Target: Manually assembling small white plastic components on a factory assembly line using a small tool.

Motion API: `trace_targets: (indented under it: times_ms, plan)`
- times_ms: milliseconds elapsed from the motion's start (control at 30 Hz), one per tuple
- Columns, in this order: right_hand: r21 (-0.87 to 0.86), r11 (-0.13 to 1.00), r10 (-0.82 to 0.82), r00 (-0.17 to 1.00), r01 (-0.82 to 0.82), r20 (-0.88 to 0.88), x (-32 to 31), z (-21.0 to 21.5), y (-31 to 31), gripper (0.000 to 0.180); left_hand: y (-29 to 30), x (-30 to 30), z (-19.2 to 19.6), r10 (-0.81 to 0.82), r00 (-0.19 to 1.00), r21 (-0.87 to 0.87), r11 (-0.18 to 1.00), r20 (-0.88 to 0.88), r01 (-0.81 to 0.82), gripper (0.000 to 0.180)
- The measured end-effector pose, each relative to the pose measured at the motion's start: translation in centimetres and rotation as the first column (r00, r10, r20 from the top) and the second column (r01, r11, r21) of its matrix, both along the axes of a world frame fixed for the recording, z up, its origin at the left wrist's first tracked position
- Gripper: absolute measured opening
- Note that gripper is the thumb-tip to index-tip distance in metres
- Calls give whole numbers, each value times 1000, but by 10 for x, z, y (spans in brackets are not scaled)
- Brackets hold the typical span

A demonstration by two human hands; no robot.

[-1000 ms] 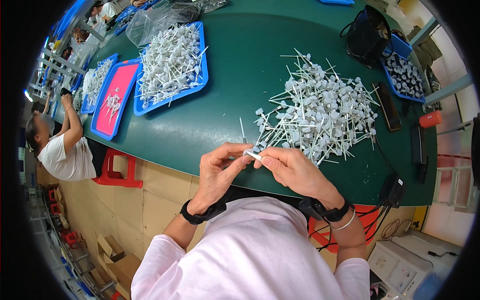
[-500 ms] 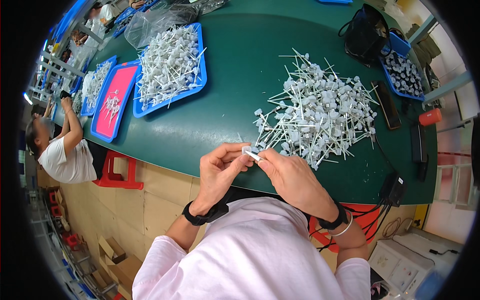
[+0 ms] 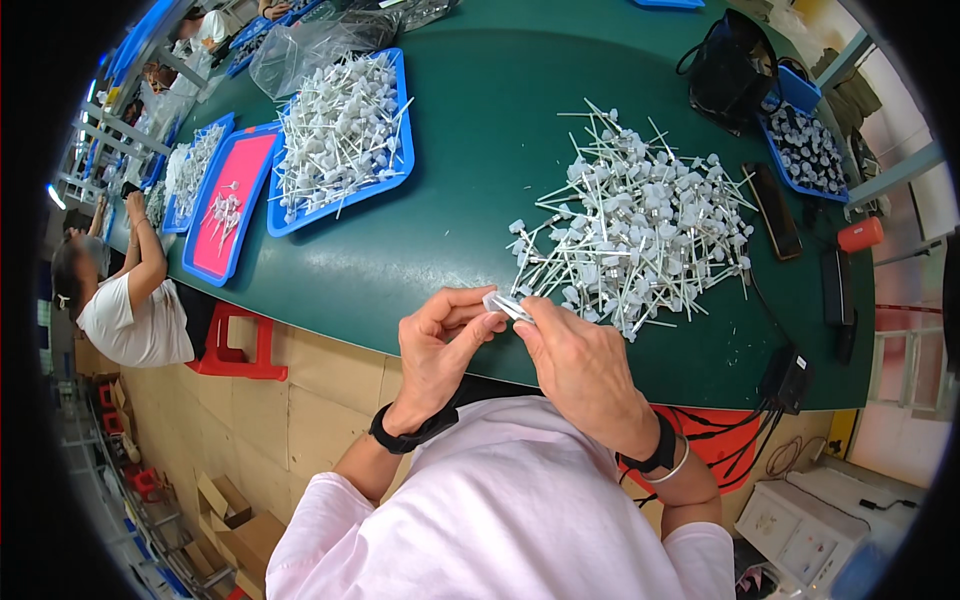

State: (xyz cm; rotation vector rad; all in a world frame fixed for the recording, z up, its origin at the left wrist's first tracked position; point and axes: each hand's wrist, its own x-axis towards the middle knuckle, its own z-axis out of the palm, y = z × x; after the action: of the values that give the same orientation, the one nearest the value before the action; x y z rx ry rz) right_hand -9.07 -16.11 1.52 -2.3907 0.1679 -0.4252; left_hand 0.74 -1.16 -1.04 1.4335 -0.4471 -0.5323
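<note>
My left hand (image 3: pixel 445 335) pinches a small white plastic part (image 3: pixel 490 299) between thumb and fingertips, just over the table's near edge. Close against it, my right hand (image 3: pixel 590 370) grips a slim white piece (image 3: pixel 514 309) whose end meets that part. Whether the two are joined or separate, I cannot tell; fingers cover much of both. Just beyond my right hand lies a heap of white-headed parts with thin pale stems (image 3: pixel 640 220), loose on the green table (image 3: pixel 460 180).
Left of centre stands a blue tray (image 3: pixel 408 150) piled with similar parts. Beside it is a blue tray with a pink bottom (image 3: pixel 240 165) holding several pieces. On the right are a phone (image 3: pixel 772 210), a black bag (image 3: pixel 733 70) and cables (image 3: pixel 770 430). Another person (image 3: pixel 135 300) sits at left.
My right hand has turned slightly and its wrist has moved a little left. The slim white piece now lies at a different angle against the part in my left hand.
</note>
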Motion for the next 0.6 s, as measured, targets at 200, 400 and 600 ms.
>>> trace_targets:
  times_ms: [200,400,600]
  plan:
    - [-104,994,-28,1000,27,-9,0,3,4,17,0,-1,-2,33,986,66,997,166,-45,24]
    - [-159,987,-23,1000,21,-11,0,4,4,14,1,-1,-4,33,961,133,989,276,-72,24]
    - [-169,986,-15,1000,11,-21,0,4,4,12,1,0,-6,24,966,120,991,258,-56,26]
